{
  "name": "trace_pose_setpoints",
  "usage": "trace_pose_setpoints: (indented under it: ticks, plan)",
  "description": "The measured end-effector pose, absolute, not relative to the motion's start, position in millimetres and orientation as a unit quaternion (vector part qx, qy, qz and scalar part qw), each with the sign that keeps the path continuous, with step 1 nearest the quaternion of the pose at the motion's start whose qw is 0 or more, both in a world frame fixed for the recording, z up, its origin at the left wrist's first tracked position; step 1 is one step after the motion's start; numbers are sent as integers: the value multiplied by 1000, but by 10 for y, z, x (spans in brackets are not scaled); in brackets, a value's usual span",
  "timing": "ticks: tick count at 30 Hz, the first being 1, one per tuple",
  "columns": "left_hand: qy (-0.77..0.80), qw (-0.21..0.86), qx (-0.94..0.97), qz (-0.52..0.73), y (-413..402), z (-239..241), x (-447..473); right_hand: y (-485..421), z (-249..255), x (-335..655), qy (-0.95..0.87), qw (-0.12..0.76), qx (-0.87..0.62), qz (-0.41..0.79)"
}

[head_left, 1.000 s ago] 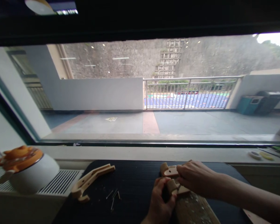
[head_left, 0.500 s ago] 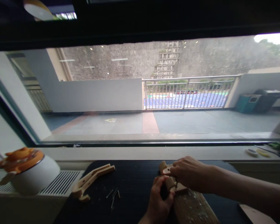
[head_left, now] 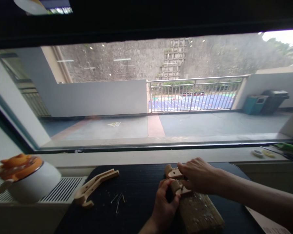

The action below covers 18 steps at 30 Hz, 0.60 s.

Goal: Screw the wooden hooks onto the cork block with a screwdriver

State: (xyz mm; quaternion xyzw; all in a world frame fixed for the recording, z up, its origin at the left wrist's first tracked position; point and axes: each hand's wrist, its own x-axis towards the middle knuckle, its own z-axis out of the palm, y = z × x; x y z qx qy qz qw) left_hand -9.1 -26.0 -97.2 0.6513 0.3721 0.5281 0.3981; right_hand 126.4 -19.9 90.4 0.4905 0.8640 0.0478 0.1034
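Observation:
My left hand [head_left: 164,201] is closed around the near end of a pale shaped wooden piece [head_left: 176,185], thumb and fingers on either side of it. The piece rests at the far end of a rough, paint-flecked wooden block [head_left: 201,213]. Over the piece, my right hand [head_left: 197,175] has its fingers curled together; what they grip is hidden. Just beyond the hands shows a wooden part with dark holes [head_left: 174,173]. To the left lies a similar angled wooden part [head_left: 95,187], and several thin metal screws or bolts [head_left: 118,202] lie loose near it.
Everything sits on a black table [head_left: 139,195] before a window sill [head_left: 136,156]. At left a white pot with an orange top [head_left: 34,178] stands on a slatted radiator [head_left: 63,189]. Tape rolls [head_left: 257,153] lie on the sill at right; a flat board [head_left: 266,221] is at lower right.
The view has shifted slightly. My right hand has turned at the wooden piece, its knuckles now higher and its fingers differently placed. My left hand keeps its hold.

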Motion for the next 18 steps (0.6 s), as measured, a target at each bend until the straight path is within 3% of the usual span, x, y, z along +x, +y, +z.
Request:
trace_pose_setpoints:
  ticks: [11, 18]
  plan:
    - [370, 396, 656, 524, -260, -968, -100, -114, 900, 1346, 906, 111, 409, 17]
    - [374, 404, 650, 524, -259, -928, -98, -177, 823, 1292, 879, 87, 468, 33]
